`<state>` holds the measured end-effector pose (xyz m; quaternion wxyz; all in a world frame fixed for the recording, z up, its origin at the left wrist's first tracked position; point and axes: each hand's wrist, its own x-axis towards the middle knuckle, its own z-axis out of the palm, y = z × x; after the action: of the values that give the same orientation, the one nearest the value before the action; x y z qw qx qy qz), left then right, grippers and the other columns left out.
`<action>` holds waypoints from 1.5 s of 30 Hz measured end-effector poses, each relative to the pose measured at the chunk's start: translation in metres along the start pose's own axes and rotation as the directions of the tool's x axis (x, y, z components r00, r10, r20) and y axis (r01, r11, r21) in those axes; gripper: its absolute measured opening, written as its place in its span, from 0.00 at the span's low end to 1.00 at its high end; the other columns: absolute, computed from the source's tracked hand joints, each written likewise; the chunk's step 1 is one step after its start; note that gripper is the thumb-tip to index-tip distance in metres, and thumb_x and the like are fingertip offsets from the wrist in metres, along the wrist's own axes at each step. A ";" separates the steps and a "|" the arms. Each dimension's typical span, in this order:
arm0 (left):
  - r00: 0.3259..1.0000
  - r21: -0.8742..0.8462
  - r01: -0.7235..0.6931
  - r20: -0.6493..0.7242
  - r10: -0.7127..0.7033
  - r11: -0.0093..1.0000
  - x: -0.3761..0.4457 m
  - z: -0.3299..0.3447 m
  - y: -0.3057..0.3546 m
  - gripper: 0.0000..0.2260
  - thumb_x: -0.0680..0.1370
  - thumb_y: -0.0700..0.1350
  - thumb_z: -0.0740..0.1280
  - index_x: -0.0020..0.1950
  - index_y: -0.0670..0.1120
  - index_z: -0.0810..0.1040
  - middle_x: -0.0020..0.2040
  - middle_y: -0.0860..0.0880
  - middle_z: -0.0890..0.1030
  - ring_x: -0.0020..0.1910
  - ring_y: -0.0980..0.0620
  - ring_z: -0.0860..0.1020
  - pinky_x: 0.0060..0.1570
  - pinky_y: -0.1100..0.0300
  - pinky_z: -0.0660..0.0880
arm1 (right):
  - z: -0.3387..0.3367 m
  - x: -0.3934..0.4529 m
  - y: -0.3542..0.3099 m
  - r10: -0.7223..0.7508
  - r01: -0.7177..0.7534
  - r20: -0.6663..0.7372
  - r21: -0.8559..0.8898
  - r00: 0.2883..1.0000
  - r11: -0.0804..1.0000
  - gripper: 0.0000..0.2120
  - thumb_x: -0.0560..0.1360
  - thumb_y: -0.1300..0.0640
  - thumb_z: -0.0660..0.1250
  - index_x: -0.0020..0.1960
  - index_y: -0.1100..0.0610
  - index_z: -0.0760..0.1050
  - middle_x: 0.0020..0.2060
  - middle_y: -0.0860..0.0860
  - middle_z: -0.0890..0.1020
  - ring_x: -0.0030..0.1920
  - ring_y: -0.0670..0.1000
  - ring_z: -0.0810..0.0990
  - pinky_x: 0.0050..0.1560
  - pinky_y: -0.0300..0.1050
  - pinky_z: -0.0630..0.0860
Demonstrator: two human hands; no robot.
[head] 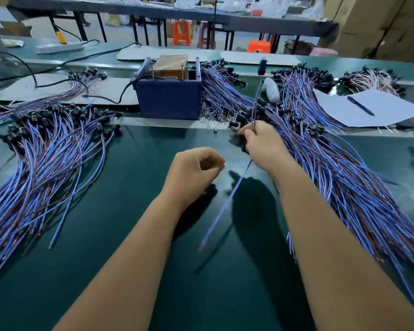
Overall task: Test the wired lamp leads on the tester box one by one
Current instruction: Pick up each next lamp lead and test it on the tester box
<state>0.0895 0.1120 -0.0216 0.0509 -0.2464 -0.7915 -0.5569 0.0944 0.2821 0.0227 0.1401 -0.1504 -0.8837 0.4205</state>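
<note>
Mid-pick, by the look of it, with one lead (225,206) drawn out of the right pile (344,177) and not yet at the box (169,99). Risk first: snagging of neighbouring wires on the way out, since the held lead's far end runs up through the tangle just right of the box; a hard pull likely to drag several black lamp ends along or scatter the pile. Also possible: a slip from the pinch, the free end hanging loose and blurred below the hand, apt to whip or catch on the surface (134,271). Mixing of piles a further hazard, with the left pile (41,163) lying well left of the box and nothing but position marking one pile from the other. Right hand (261,146) in front of the box and a little right, fingers curled and clamped on the lead near its lamp end, wrist bent, forearm reaching forward. Left hand (194,170) in front of the box, nearer the body, loosely curled with thumb near forefinger, holding nothing visible, hovering above the surface. Paper with a pen (360,105) far right of the box.
</note>
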 end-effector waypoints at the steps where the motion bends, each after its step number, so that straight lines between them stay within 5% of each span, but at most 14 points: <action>1: 1.000 0.026 0.017 -0.025 -0.016 1.000 0.000 0.000 -0.001 0.11 0.72 0.37 0.72 0.38 0.53 0.82 0.35 0.57 0.83 0.33 0.61 0.77 0.39 0.65 0.76 | -0.016 0.002 0.004 -0.018 0.018 -0.001 -0.149 1.000 0.989 0.08 0.82 0.56 0.56 0.49 0.53 0.73 0.39 0.49 0.77 0.42 0.54 0.75 0.44 0.47 0.69; 7: 0.980 -0.006 0.103 -0.168 -0.102 0.995 0.006 -0.008 -0.008 0.08 0.74 0.42 0.73 0.38 0.55 0.80 0.32 0.62 0.80 0.30 0.64 0.74 0.33 0.73 0.70 | -0.084 0.005 0.027 0.022 -0.033 -0.026 -0.647 0.999 0.761 0.11 0.84 0.53 0.54 0.58 0.56 0.72 0.50 0.57 0.79 0.48 0.60 0.76 0.45 0.51 0.71; 15: 0.961 0.103 0.143 -0.253 -0.113 0.984 0.007 -0.016 -0.008 0.05 0.75 0.44 0.70 0.41 0.54 0.80 0.36 0.58 0.81 0.34 0.60 0.76 0.37 0.64 0.74 | -0.072 0.000 0.023 -0.048 -0.102 -0.149 -0.844 0.988 0.526 0.21 0.81 0.45 0.60 0.66 0.58 0.68 0.63 0.62 0.72 0.63 0.63 0.69 0.60 0.56 0.68; 20: 0.898 0.395 0.260 -0.434 -0.070 0.881 0.011 -0.046 -0.014 0.08 0.79 0.45 0.64 0.56 0.48 0.80 0.53 0.49 0.79 0.46 0.49 0.76 0.42 0.57 0.68 | -0.009 -0.006 -0.016 -0.310 0.063 -0.206 -0.734 0.928 0.677 0.18 0.78 0.49 0.63 0.64 0.56 0.70 0.60 0.60 0.72 0.60 0.60 0.69 0.58 0.53 0.66; 23: 0.811 0.461 0.473 -0.560 -0.167 0.751 0.014 -0.075 -0.023 0.14 0.81 0.44 0.60 0.63 0.43 0.78 0.64 0.39 0.74 0.60 0.38 0.71 0.51 0.50 0.67 | 0.049 -0.018 -0.040 -0.361 0.254 -0.081 -0.568 0.929 0.782 0.17 0.78 0.50 0.62 0.64 0.55 0.72 0.59 0.57 0.74 0.59 0.59 0.70 0.58 0.52 0.66; 26: 0.762 0.495 0.621 -0.563 -0.320 0.608 0.011 -0.095 -0.033 0.19 0.80 0.43 0.59 0.72 0.44 0.71 0.73 0.40 0.68 0.67 0.37 0.63 0.59 0.48 0.65 | 0.101 -0.030 -0.049 -0.301 0.305 0.081 -0.436 0.950 0.847 0.18 0.78 0.49 0.61 0.67 0.52 0.71 0.62 0.55 0.73 0.62 0.57 0.68 0.62 0.52 0.64; 30: 0.763 0.551 0.642 -0.531 -0.369 0.534 0.011 -0.100 -0.039 0.21 0.79 0.42 0.60 0.73 0.45 0.69 0.70 0.40 0.70 0.65 0.37 0.66 0.58 0.48 0.66 | 0.127 -0.033 -0.042 -0.260 0.295 0.138 -0.445 0.956 0.845 0.16 0.79 0.47 0.59 0.64 0.50 0.73 0.60 0.52 0.72 0.60 0.56 0.67 0.60 0.50 0.62; 40: 0.780 0.575 0.613 -0.548 -0.302 0.541 0.015 -0.100 -0.045 0.13 0.81 0.43 0.60 0.62 0.48 0.79 0.61 0.40 0.76 0.58 0.37 0.75 0.58 0.46 0.69 | 0.119 -0.032 -0.036 -0.213 0.232 0.122 -0.175 0.969 0.957 0.10 0.79 0.51 0.60 0.54 0.49 0.79 0.56 0.48 0.76 0.59 0.52 0.67 0.56 0.43 0.57; 45: 0.764 0.524 0.622 -0.570 -0.303 0.582 0.015 -0.099 -0.047 0.12 0.82 0.41 0.58 0.60 0.42 0.79 0.60 0.39 0.74 0.53 0.36 0.76 0.47 0.50 0.69 | 0.119 -0.033 -0.036 -0.202 0.219 0.128 -0.139 0.971 0.966 0.10 0.79 0.52 0.59 0.54 0.50 0.79 0.56 0.48 0.77 0.59 0.52 0.67 0.57 0.43 0.58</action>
<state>0.0357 0.0153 -0.0198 0.1565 0.1383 -0.9444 -0.2539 0.0746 0.1644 -0.0249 0.1220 -0.0420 -0.9307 0.3422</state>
